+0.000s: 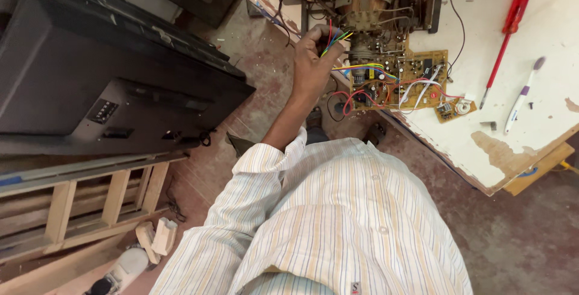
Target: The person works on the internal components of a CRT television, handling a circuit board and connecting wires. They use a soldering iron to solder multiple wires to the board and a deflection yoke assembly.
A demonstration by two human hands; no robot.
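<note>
Gripping a bundle of coloured wires (333, 37) in a closed fist, the left hand (312, 60) holds them clear of the circuit board (403, 78), which overhangs the white worktable's (531, 126) near edge. Right hand unseen. Beyond the board lie a red screwdriver (505, 39) and toothbrush (523, 95), well apart; open floor sits below.

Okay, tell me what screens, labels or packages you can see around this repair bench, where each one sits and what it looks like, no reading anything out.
Flat television: left, on a wooden rack, back side facing the camera; wide black slab, screen face not visible.
Label plate: on the television's back, small dark rectangle with pale marks.
Shirt tag: at the bottom edge of the striped shirt, tiny white patch.
Packages: none visible.
Left hand: at coloured wires by the circuit board.
</note>
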